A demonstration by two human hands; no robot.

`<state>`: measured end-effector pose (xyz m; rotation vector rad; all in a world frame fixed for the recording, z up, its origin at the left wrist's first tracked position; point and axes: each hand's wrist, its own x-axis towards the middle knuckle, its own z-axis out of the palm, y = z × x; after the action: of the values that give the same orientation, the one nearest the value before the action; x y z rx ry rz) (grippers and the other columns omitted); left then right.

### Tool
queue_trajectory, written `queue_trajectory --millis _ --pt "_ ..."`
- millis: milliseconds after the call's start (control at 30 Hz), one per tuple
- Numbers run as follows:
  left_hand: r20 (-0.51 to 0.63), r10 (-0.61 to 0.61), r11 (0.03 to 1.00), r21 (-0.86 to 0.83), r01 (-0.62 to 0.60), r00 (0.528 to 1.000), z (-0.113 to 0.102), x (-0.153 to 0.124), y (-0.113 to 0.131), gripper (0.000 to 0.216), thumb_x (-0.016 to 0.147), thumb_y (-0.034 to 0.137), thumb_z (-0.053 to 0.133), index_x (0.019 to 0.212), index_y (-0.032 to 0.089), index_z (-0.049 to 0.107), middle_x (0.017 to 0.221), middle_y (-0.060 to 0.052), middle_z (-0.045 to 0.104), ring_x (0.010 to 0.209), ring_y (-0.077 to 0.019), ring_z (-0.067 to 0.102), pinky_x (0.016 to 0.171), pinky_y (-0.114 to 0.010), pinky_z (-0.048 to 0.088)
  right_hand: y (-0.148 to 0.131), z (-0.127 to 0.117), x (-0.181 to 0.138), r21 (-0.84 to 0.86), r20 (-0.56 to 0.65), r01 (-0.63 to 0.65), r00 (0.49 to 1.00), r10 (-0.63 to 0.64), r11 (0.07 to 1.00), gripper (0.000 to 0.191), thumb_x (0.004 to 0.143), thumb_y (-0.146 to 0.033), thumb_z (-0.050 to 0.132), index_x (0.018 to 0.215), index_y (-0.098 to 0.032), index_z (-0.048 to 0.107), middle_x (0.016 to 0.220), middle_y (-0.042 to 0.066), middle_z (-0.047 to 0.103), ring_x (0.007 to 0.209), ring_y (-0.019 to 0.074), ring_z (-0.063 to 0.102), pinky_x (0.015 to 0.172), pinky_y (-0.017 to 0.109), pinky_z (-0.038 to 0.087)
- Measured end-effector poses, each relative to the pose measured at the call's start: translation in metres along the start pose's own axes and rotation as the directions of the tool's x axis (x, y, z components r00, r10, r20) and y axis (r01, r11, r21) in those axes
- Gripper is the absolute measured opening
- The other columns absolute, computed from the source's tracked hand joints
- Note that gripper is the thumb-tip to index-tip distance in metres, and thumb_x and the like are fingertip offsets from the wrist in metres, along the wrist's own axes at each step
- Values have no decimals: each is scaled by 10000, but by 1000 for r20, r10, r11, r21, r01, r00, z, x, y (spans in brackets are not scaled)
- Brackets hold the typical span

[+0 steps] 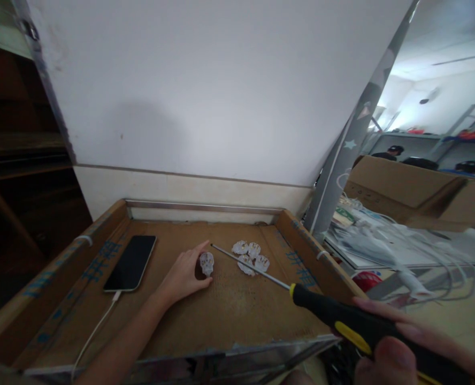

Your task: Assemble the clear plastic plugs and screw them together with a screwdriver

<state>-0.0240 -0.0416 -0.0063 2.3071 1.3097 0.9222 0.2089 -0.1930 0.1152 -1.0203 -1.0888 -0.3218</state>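
On the cardboard-lined tray, my left hand (187, 272) curves around a small clear-white plastic part (207, 263) with brass-coloured metal bits. Its thumb and forefinger are spread apart below and above the part; whether they touch it I cannot tell. My right hand (393, 353), partly blurred at the lower right, is closed around the black-and-yellow handle of a long screwdriver (321, 307). The shaft slants up to the left, and its tip appears just above and right of the part near my left hand. Several similar plastic parts (245, 263) lie grouped behind the shaft.
A phone (131, 263) with a white charging cable (95, 331) lies on the left of the tray. Raised cardboard-covered sides (318, 256) border the tray (225, 321). A white wall (221, 96) stands behind. At right are cables, a cardboard box (406, 184) and people in the distance.
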Motion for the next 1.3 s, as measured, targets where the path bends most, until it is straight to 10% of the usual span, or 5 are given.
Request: queue_trajectory --millis 567,800,1067,1167,1300 --pt "67 -11 999 -45 14 998 3 0 3 891 649 319 715 1410 254 256 1186 -63 611 1099 -265 544 983 -428 340 -3 57 59 4 501 279 830 -243 960 108 846 -319 566 862 -217 534 756 7 635 666 118 610 574 226 478" --pt "86 -63 998 -14 65 994 4 1 2 878 613 377 741 1376 249 326 1163 -58 635 1121 -277 536 998 -429 296 -9 142 91 400 795 -392 599 -100 828 180 864 -343 497 959 -224 401 702 -60 553 647 86 587 598 220 484" --pt "87 -69 997 -15 70 994 3 0 4 846 626 375 733 1366 253 342 1172 -54 628 1136 -272 527 989 -403 308 -14 188 82 462 767 -567 641 14 682 393 822 -558 494 683 -234 320 429 -108 424 363 72 425 395 193 361" --pt "91 -76 997 -15 78 993 3 1 3 844 623 367 735 1362 252 343 1181 -57 623 1126 -272 535 980 -407 318 -23 186 83 377 789 -410 612 -56 830 418 823 -572 483 652 -225 325 490 -71 459 460 87 464 477 216 379" --pt "89 -66 998 -7 67 994 5 1 1 853 617 378 736 1364 254 345 1175 -54 626 1123 -283 537 982 -415 326 -36 174 91 81 667 281 697 -261 956 386 813 -532 540 669 -187 441 691 -4 491 638 114 460 591 249 331"
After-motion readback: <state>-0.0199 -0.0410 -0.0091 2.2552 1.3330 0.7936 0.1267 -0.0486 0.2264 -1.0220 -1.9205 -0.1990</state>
